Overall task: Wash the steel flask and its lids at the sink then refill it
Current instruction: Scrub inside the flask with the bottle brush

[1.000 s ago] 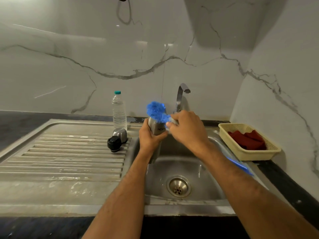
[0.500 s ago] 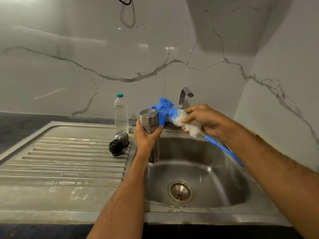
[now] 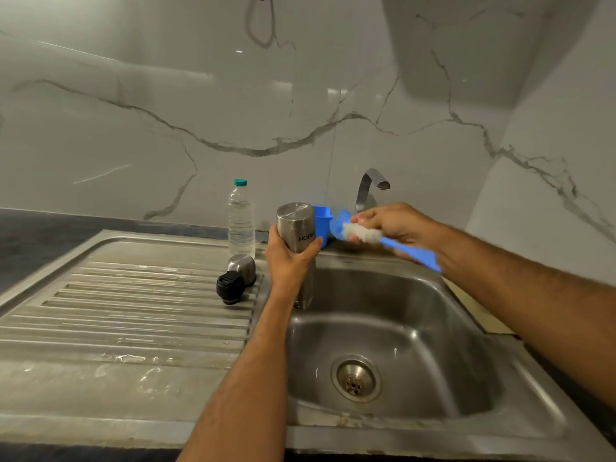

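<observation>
My left hand (image 3: 289, 258) grips the steel flask (image 3: 296, 225), held upside down over the left rim of the sink (image 3: 383, 335). To its right, my right hand (image 3: 393, 225) holds a blue bottle brush (image 3: 405, 250) by its white and blue bristle head, the handle slanting down to the right. The brush is apart from the flask. Two lids lie on the drainboard by the sink edge: a steel cap (image 3: 242, 266) and a black stopper (image 3: 230, 288).
A clear water bottle (image 3: 241, 219) with a teal cap stands behind the lids. A small blue container (image 3: 322, 225) sits behind the flask. The tap (image 3: 368, 188) arches over the sink back. The ribbed drainboard (image 3: 133, 315) spreads left; marble walls close the back and right.
My right hand has drawn the brush out and away to the right of the flask. The flask has tipped further upright in my left hand; the view shifted right.
</observation>
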